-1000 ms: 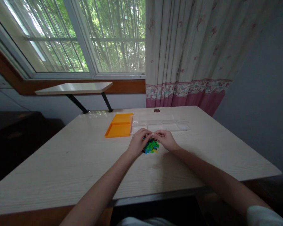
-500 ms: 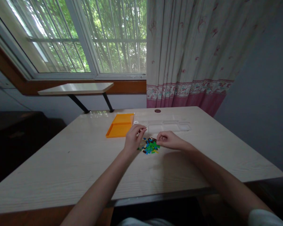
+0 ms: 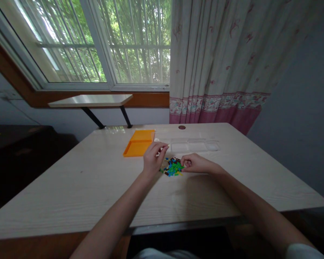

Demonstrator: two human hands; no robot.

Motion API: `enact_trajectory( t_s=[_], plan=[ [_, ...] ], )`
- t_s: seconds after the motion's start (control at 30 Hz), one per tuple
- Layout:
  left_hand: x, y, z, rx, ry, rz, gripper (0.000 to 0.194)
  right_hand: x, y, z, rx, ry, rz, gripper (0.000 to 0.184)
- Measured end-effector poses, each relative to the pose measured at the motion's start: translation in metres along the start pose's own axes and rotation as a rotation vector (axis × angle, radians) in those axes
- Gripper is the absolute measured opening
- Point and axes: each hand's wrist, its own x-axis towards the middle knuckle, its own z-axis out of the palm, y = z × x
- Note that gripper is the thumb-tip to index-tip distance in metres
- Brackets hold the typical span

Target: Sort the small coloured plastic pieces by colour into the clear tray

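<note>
A heap of small building bricks [image 3: 175,168], mostly green with blue, dark brown, yellow and pale ones, lies on the table between my hands. My left hand [image 3: 152,157] is over the heap's left side, thumb and fingers pinched on a small pale brick [image 3: 168,145] at the fingertips. On the other side, my right hand [image 3: 196,163] has its fingers curled, thumb and fingertips touching the heap's right edge. Whether a brick sits between them is too small to tell.
An orange tray [image 3: 138,147] lies behind my left hand. Beyond the heap is a clear plastic compartment tray [image 3: 197,145]. A round brown cable hole [image 3: 181,127] is near the table's [image 3: 102,194] back edge. A raised shelf [image 3: 91,100] stands at the back left.
The view has shifted slightly. My right hand's fingertips have come down a little to the heap's right edge. My left hand keeps its pinch in nearly the same place.
</note>
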Motion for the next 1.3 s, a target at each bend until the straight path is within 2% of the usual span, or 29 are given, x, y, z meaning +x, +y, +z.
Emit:
enact_trajectory(
  t_s=[0.93, 1.03, 1.1, 1.17, 1.3],
  plan=[
    [0.0, -0.001, 0.001, -0.028, 0.001, -0.024, 0.012, 0.001, -0.002, 0.0, 0.072, -0.011, 0.012, 0.019],
    [0.003, -0.014, -0.003, 0.046, -0.01, -0.056, 0.013, 0.001, 0.0, -0.002, 0.102, 0.017, 0.033, 0.021],
    [0.005, -0.029, -0.008, 0.15, -0.074, -0.1, 0.016, 0.002, 0.003, -0.003, 0.092, 0.069, 0.039, 0.019],
    [0.006, -0.047, -0.015, 0.316, -0.15, -0.137, 0.016, 0.002, 0.005, -0.004, 0.036, 0.131, 0.031, 0.017],
    [0.003, -0.083, -0.03, 0.553, -0.207, -0.226, 0.012, 0.004, 0.009, -0.001, -0.128, 0.184, 0.014, 0.019]
  ],
)
